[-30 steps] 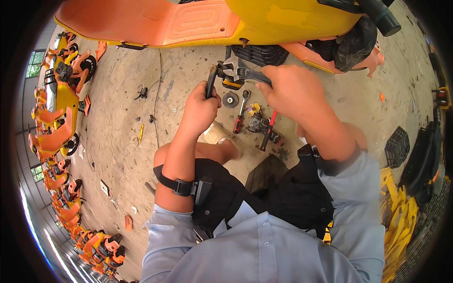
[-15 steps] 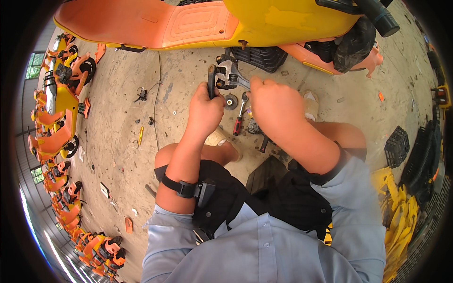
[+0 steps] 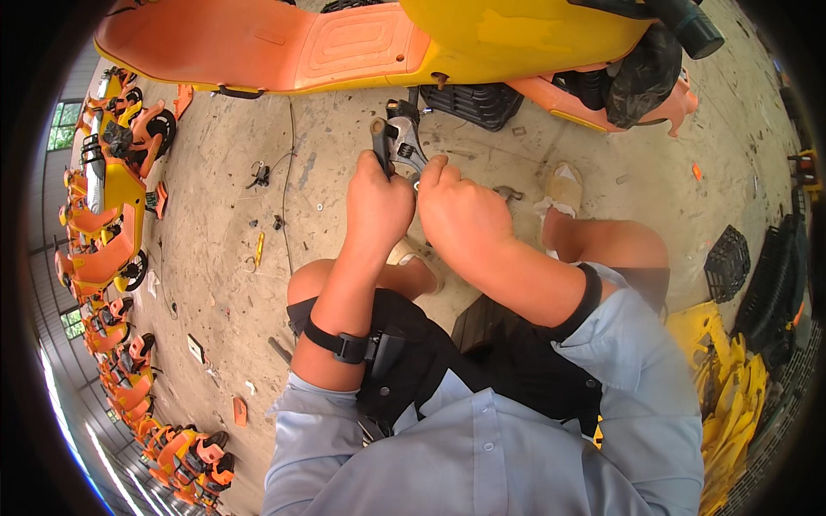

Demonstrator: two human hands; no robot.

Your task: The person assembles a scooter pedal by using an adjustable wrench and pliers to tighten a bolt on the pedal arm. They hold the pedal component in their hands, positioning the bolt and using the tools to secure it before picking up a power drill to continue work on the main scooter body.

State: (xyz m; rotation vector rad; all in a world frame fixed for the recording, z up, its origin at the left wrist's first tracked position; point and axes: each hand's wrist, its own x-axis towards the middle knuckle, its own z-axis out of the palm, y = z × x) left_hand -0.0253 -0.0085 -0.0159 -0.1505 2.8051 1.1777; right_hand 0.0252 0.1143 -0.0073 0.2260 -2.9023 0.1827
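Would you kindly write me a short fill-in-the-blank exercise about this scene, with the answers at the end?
1. The right hand grips the ____ of the silver adjustable wrench.
2. The left hand, ____ rather than gloved, holds a dark tool.
3. The row of vehicles runs along the picture's ____ side.
4. The pile of panels at the picture's lower right is ____ in colour.

Missing words: handle; bare; left; yellow.

Stained concrete floor, grey wall; bright window
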